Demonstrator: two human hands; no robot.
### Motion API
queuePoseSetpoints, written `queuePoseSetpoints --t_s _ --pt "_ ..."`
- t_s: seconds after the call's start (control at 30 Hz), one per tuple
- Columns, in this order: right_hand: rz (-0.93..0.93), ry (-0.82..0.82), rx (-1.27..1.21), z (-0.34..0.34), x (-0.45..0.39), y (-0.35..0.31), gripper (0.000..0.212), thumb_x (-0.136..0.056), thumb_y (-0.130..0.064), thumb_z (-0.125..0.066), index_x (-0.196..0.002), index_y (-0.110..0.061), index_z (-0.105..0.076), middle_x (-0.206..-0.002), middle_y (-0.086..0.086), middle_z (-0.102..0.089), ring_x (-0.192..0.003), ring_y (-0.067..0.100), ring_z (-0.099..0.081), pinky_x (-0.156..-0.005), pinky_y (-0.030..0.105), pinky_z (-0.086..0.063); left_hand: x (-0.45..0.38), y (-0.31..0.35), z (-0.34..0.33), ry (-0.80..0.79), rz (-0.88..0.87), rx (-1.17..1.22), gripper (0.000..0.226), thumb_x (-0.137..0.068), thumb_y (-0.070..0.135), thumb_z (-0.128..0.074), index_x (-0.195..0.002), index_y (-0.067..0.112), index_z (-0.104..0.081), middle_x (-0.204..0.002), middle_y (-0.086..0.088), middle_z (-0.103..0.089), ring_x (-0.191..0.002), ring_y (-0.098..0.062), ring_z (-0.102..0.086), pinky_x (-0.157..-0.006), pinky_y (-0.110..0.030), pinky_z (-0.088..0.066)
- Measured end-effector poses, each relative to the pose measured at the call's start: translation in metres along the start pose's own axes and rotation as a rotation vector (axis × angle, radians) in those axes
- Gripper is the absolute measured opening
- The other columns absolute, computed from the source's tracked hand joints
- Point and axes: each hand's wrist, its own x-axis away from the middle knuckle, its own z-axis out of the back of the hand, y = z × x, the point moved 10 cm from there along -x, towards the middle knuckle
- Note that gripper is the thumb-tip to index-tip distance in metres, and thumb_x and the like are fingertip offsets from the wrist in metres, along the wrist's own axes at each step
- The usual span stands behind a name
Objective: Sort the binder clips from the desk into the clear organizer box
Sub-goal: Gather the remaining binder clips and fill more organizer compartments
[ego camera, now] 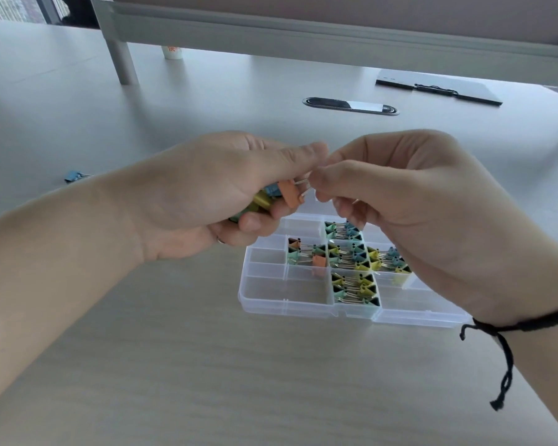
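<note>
One blue clip (74,176) lies alone on the desk (174,365) at the left edge of the frame, well apart from everything else. Just right of it, in the middle of the frame, the left hand (213,194) is curled round a bunch of clips (264,197), yellow, green and blue among them, held above the desk. An orange clip (291,193) sticks out of that bunch toward the right, its wire handles pointing at the other hand. The right hand (397,191) meets it there, thumb and forefinger pinching those wire handles. A black cord bracelet (529,325) sits on the right wrist, its loose end hanging down. Below and between the two hands, the clear organizer box (271,304) rests open on the desk; several of its middle and right compartments hold rows of green, yellow, blue and orange clips, while the left ones hold none. Toward the upper right lies a clipboard (438,86), and an oval cable slot (350,106) sits in the desk at upper centre.
</note>
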Motion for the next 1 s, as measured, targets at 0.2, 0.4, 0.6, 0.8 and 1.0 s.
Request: queuePoseSetpoints --t_s 0.2,0.4,0.6,0.8,1.0 --pt "-0.033 -0.067 0.209 0.004 0.002 -0.003 0.018 -0.061 -0.039 -0.076 -0.068 -0.022 -0.077 -0.054 0.003 -0.052 -0.054 0.014 -0.043 -0.054 0.032 -0.038 0.003 0.005 0.005 -0.074 -0.019 -0.203 0.028 -0.07 0.042 -0.068 -0.066 0.015 -0.073 -0.053 -0.002 -0.041 -0.037 -0.012 -0.024 -0.041 -0.018 -0.015" --pt "-0.026 -0.166 0.43 -0.001 0.006 -0.006 0.007 -0.07 -0.036 -0.076 -0.066 -0.03 -0.076 -0.056 0.002 -0.064 -0.043 0.006 -0.042 -0.042 0.015 -0.035 0.006 0.011 0.003 -0.069 -0.086 -0.6 0.022 -0.068 0.046 -0.076 -0.081 0.028 -0.077 -0.055 -0.002 -0.052 -0.041 -0.011 -0.036 -0.04 -0.018 -0.032" --pt "0.018 -0.22 0.557 -0.005 0.01 -0.005 0.006 -0.07 -0.034 -0.076 -0.064 -0.035 -0.075 -0.048 -0.012 -0.055 -0.039 0.004 -0.038 -0.039 0.012 -0.031 0.005 0.012 0.0 -0.068 -0.127 -0.685 0.022 -0.068 0.055 -0.074 -0.078 0.036 -0.075 -0.056 0.006 -0.053 -0.048 -0.009 -0.041 -0.048 -0.018 -0.037" --pt "0.052 -0.262 0.632 -0.009 0.013 -0.005 0.002 -0.067 -0.04 -0.074 -0.066 -0.039 -0.074 -0.059 -0.016 -0.062 -0.045 0.005 -0.041 -0.043 0.018 -0.035 0.006 0.011 -0.005 -0.079 -0.171 -0.733 0.012 -0.075 0.046 -0.076 -0.075 0.034 -0.074 -0.052 0.016 -0.054 -0.046 -0.002 -0.044 -0.047 -0.01 -0.036" --pt "0.038 -0.321 0.681 -0.018 0.015 0.002 0.006 -0.073 -0.039 -0.079 -0.067 -0.04 -0.076 -0.063 -0.022 -0.064 -0.057 0.006 -0.052 -0.05 0.017 -0.041 0.006 0.012 -0.006 -0.09 -0.185 -0.782 0.012 -0.073 0.045 -0.076 -0.075 0.033 -0.074 -0.054 0.014 -0.056 -0.047 -0.002 -0.047 -0.047 -0.01 -0.037"
